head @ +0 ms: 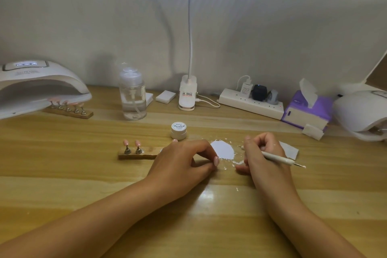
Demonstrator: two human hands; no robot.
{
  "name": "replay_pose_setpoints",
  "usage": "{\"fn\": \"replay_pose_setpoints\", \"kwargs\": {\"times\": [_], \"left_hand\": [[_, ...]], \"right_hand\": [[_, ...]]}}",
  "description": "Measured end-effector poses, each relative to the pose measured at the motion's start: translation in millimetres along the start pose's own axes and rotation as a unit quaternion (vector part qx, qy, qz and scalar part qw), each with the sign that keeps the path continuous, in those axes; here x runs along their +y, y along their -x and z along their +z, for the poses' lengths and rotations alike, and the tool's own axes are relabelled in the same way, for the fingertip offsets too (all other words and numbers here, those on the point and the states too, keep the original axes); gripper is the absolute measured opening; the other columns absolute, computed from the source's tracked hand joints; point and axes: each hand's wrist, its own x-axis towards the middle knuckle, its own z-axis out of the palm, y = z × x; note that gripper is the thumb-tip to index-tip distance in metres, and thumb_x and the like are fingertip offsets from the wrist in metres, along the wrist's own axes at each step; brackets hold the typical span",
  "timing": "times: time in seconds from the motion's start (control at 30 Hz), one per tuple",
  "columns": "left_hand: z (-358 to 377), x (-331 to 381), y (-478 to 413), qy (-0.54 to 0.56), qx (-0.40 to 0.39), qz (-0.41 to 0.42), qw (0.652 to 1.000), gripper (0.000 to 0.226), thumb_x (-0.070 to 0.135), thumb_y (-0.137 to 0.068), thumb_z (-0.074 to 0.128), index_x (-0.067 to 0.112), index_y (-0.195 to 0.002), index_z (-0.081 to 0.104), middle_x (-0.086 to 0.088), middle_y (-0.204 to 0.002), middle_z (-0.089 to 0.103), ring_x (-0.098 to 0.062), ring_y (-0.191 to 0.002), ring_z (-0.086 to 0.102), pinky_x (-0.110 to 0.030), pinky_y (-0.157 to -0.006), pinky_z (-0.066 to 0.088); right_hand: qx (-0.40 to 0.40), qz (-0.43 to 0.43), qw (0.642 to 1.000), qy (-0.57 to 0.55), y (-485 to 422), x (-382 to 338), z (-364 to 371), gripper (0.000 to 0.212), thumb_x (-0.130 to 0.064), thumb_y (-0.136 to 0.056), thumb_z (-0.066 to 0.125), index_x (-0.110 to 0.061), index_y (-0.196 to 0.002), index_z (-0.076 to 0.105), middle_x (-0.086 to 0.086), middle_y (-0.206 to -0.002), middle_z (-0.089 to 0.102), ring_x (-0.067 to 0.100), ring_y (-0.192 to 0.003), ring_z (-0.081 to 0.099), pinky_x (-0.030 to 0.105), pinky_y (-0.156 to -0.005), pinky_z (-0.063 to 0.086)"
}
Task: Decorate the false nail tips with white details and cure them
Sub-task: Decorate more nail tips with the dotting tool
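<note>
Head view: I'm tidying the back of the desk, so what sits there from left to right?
Nail lamp → pump bottle → white block → desk lamp clamp → power strip → purple tissue pack → second nail lamp.

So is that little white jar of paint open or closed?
Closed. The white jar stands upright behind the hands with its labelled lid on top; no paint inside shows.

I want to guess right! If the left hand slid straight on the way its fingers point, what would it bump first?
Probably the white paint patch right ahead of the left hand, then the right hand.
</note>
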Motion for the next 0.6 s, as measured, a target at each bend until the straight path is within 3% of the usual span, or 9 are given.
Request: {"fn": "replay_pose_setpoints", "kwargs": {"times": [0.13,0.2,0.37,0.47,0.6], "left_hand": [[-1,3,0,0.012,-0.006,-0.006,1.000,0.007,0.037,-0.085,0.070,0.042,-0.083,0.066,0.037,-0.092,0.066,0.005,-0.061,0.058,-0.050,-0.096,0.044],[-2,5,1,0.019,-0.010,-0.008,1.000,0.008,0.036,-0.085,0.070,0.042,-0.082,0.066,0.037,-0.094,0.066,0.005,-0.060,0.059,-0.056,-0.100,0.043],[-3,7,1,0.028,-0.014,-0.014,0.999,0.005,0.035,-0.085,0.071,0.039,-0.085,0.069,0.036,-0.095,0.068,0.003,-0.057,0.060,-0.058,-0.101,0.043],[-2,7,2,0.031,-0.014,-0.019,0.999,0.005,0.034,-0.085,0.071,0.039,-0.085,0.069,0.037,-0.094,0.067,0.002,-0.056,0.059,-0.054,-0.101,0.042],[-2,6,2,0.036,-0.015,-0.020,0.999,0.005,0.035,-0.085,0.070,0.039,-0.085,0.068,0.037,-0.094,0.067,0.002,-0.055,0.058,-0.053,-0.100,0.042]], "right_hand": [[-0.011,0.011,1.000,-0.013,-4,-1,-1,0.026,-0.030,-0.099,0.057,-0.006,-0.091,0.052,0.008,-0.074,0.058,0.010,-0.052,0.067,0.040,-0.070,0.058],[-0.013,0.022,0.999,-0.024,-7,-1,-2,0.026,-0.030,-0.098,0.058,-0.005,-0.094,0.053,0.007,-0.070,0.058,0.011,-0.053,0.069,0.044,-0.076,0.058],[0.002,0.009,1.000,-0.020,-14,1,-7,0.027,-0.029,-0.095,0.063,-0.004,-0.089,0.054,0.000,-0.060,0.059,0.010,-0.052,0.063,0.038,-0.066,0.056],[0.030,-0.047,0.996,0.069,-15,3,-9,0.025,-0.029,-0.085,0.068,-0.013,-0.073,0.054,-0.006,-0.057,0.058,0.006,-0.056,0.052,0.032,-0.058,0.043],[0.009,-0.049,0.993,0.106,-16,4,-7,0.023,-0.021,-0.077,0.071,-0.010,-0.065,0.053,-0.007,-0.050,0.061,0.001,-0.042,0.052,0.020,-0.046,0.039]]}}
